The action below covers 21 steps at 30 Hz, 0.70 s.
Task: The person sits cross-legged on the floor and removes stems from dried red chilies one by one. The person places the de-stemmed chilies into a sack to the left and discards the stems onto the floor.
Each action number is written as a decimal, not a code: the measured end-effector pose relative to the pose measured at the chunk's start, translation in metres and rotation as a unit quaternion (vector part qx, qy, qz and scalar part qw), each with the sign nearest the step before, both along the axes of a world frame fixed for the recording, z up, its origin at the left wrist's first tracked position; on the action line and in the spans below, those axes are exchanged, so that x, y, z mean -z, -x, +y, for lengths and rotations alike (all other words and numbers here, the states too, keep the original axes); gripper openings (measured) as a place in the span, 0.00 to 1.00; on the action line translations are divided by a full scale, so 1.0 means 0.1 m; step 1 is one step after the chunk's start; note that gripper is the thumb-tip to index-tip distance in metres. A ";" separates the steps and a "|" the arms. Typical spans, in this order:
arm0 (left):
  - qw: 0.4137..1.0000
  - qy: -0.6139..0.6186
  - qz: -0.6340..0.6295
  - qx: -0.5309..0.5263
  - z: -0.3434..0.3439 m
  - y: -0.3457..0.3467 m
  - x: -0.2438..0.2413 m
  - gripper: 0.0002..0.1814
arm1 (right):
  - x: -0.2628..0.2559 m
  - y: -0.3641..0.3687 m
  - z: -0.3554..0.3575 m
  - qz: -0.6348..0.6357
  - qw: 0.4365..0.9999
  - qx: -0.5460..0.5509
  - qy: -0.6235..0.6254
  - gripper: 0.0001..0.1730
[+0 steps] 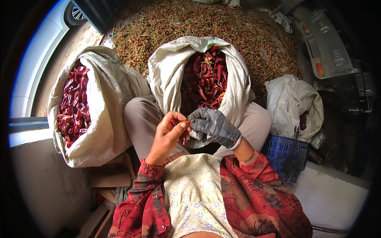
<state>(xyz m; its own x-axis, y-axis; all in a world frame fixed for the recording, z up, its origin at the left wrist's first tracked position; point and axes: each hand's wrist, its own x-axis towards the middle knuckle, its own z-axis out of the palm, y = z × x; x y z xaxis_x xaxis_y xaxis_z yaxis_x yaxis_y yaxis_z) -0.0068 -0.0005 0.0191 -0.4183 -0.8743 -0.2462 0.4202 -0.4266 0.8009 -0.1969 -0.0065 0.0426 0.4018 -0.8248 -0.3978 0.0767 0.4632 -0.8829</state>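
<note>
My bare left hand [170,134] holds dried red chili peppers [184,138] between thumb and fingers. Against the pepper's end at my left fingertips are the fingertips of my right hand [212,126], which wears a grey knitted glove; its grip is partly hidden. Between my knees a white woven sack [166,68] stands with its rim rolled back, and dark red dried chilies [208,80] fill its mouth. Another woven sack [104,119] leans at my left, holding wrinkled red chilies [76,104].
Stems and red bits [193,23] cover the floor ahead. At my right are a white sack [291,101], a blue plastic crate [275,151] and a clear plastic lid [330,47]. A low wall [47,175] stands at the left; a car [38,47] is outside.
</note>
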 end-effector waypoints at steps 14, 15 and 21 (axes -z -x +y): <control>0.999 0.000 -0.029 0.015 -0.02 0.03 0.02 0.06 | 0.27 0.03 0.04 -0.046 0.998 0.018 0.024 0.09; 1.000 -0.013 -0.006 0.008 -0.02 0.02 0.02 0.06 | 0.26 0.04 0.04 -0.064 0.998 0.013 0.007 0.09; 0.996 0.036 -0.084 0.021 -0.03 0.01 0.02 0.05 | 0.23 0.02 0.00 -0.033 0.999 0.001 0.015 0.11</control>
